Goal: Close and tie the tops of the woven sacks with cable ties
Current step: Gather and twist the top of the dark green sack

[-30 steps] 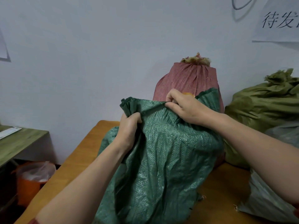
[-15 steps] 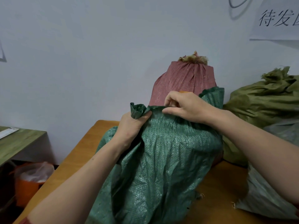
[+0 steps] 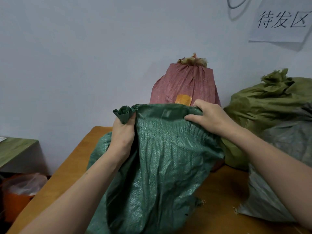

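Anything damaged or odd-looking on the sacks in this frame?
The red sack carries an orange tape patch on its front, possibly covering a tear. The green sack and the grey sack show frayed threads at their lower corners. Nothing looks spilled.

Contents of green sack [image 3: 165, 166] unseen

A plain pale wall [image 3: 84, 56] is seen across the whole back of the view, softly and evenly lit. A white paper sheet [image 3: 278, 31] bearing three dark handwritten characters is fixed near its upper right, and a thin grey cable loop [image 3: 235, 7] is hung just left of it (the top is cut off). A light wooden table [image 3: 72, 169] is set against the wall. Beside its left edge a lower green-topped surface [image 3: 15, 149] is placed, with an orange bin [image 3: 13, 206], lined in clear plastic, below.
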